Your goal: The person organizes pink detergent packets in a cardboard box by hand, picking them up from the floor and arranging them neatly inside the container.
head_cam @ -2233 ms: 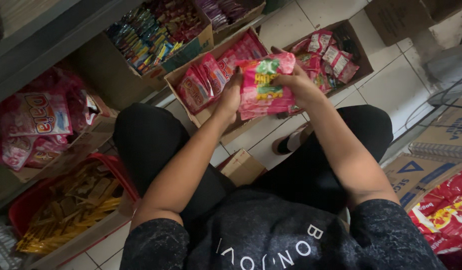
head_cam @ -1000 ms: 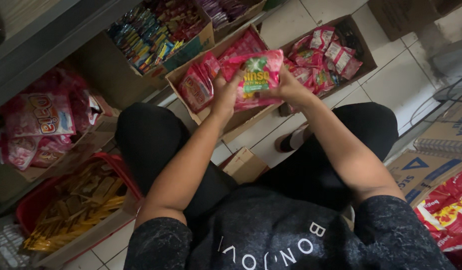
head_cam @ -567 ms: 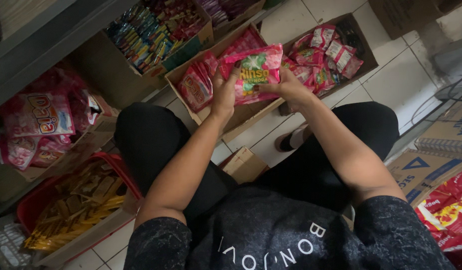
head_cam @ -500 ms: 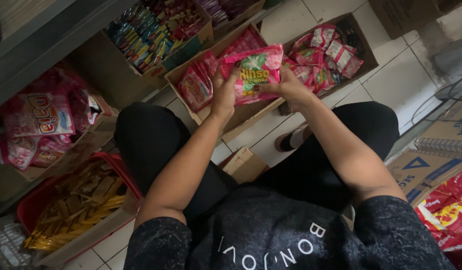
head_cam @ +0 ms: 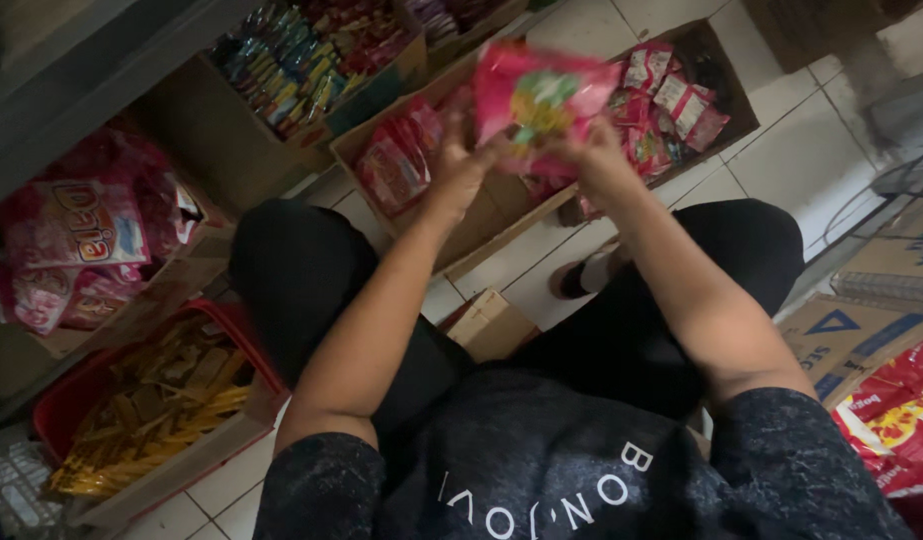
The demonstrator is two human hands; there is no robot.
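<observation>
Both hands hold one pink snack packet [head_cam: 536,105], blurred by motion, above an open cardboard box [head_cam: 491,215] on the tiled floor. My left hand [head_cam: 459,165] grips the packet's lower left edge. My right hand [head_cam: 591,160] grips its lower right edge. Several red and pink packets [head_cam: 396,165] stand upright in the left end of that box. I am crouched, with my dark-trousered knees on either side of my arms.
A second box of red packets [head_cam: 681,100] lies to the right. A box of colourful sweets [head_cam: 301,70] sits behind. Pink bags [head_cam: 71,240] fill a shelf at left above a red tray of yellow sticks [head_cam: 151,395]. Cardboard cartons [head_cam: 861,320] stand at right.
The packet has gone further forward and a little upward over the box, both hands still on it, and is now motion-blurred.
</observation>
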